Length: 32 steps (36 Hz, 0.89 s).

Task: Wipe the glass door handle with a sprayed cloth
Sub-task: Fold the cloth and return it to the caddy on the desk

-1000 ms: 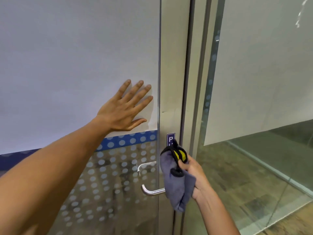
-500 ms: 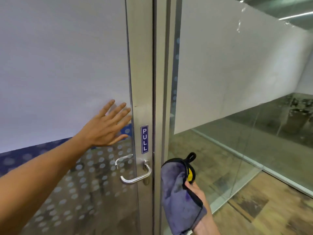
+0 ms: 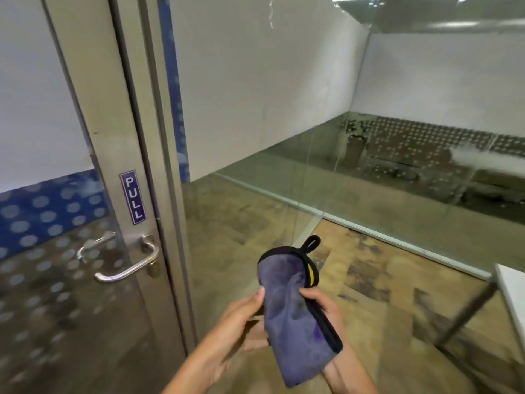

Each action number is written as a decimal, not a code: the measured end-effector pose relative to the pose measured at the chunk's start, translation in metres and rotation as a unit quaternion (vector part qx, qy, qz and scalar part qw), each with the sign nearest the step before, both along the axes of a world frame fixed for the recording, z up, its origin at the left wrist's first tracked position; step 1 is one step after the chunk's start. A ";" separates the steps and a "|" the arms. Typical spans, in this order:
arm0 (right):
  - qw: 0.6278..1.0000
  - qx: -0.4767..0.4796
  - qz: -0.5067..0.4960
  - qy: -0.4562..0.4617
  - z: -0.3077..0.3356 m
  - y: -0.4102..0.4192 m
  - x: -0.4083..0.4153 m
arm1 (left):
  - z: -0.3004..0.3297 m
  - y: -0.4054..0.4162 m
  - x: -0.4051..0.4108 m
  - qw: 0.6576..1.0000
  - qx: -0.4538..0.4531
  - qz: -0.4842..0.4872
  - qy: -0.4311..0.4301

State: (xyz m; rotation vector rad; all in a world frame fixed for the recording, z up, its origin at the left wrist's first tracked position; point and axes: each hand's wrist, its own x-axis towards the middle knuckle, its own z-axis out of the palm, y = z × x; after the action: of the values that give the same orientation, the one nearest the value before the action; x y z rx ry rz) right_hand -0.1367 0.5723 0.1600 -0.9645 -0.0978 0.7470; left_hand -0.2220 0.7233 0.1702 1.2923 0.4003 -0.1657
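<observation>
Glass door (image 3: 51, 280) handle (image 3: 127, 268) left, cloth (image 3: 289, 305) pinched between both hands' fingers (image 3: 260, 294)

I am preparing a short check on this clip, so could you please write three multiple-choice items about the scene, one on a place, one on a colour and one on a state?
1. Where is the curved silver metal door handle relative to the blue PULL sign?
A. below it
B. above it
C. far to its right

2. What colour is the main face of the folded black-edged microfibre cloth?
A. red
B. purple-grey
C. white

3. How is the cloth held?
A. draped over the handle
B. lying on the floor
C. between the left hand and right hand, clear of the door

Answers: 1 A, the handle sits under the sign; 2 B, its face is purple-grey; 3 C, both hands grip it.
</observation>
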 end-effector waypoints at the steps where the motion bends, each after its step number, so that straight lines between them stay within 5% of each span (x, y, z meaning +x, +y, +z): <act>1: 1.000 0.013 -0.018 0.007 0.004 -0.006 -0.001 | -0.003 -0.012 0.003 0.999 -0.031 -0.014 -0.007; 6: 0.993 0.073 -0.072 0.051 -0.001 -0.063 0.013 | -0.018 -0.072 0.021 0.996 -0.016 -0.069 -0.047; 19: 0.985 -0.122 -0.096 -0.077 -0.023 -0.263 0.043 | -0.027 -0.244 0.080 0.991 0.063 -0.094 -0.074; 32: 0.955 -0.196 -0.196 -0.109 -0.036 -0.450 0.066 | -0.038 -0.407 0.138 0.981 -0.036 -0.188 -0.018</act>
State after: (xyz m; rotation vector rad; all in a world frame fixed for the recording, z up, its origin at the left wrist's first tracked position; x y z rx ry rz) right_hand -0.0709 0.1226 0.1236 -1.3947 0.0536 0.2928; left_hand -0.0836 0.3162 0.1320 1.2882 0.1147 -0.4704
